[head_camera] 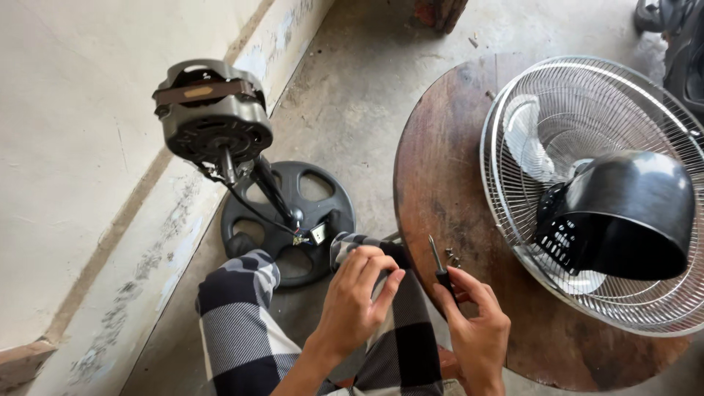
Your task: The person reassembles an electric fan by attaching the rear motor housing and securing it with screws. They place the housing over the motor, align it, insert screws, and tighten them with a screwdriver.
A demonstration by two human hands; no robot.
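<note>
A small screwdriver (440, 269) with a dark handle and a thin metal shaft is held in the right hand (477, 326), whose fingers are closed around the handle; the shaft points up and slightly left, over the near edge of a round wooden table (440, 169). A few small screws (453, 258) are seen on the tabletop just beside the shaft. The left hand (359, 293) is held just to the left of the screwdriver, above the person's knee, with its fingers curled together and the thumb pressed against the fingertips; whether something small is pinched there cannot be told. Both legs are covered by black-and-white checked trousers (242, 323).

On the table, to the right, a wire fan guard (587, 103) with pale translucent blades (528, 139) inside is laid flat, and a black plastic motor cover (623, 213) is rested upon it, its vented opening turned toward the left.

On the concrete floor (352, 95), left of the table, a fan stand is placed: a round black base (293, 213) with cut-outs, from which a dark pole (271, 187) is tilted up to a bare grey fan motor (213, 117). Thin wires (249, 205) are run down from the motor to a small connector near the base. A pale, stained wall (81, 147) is seen behind the stand.
</note>
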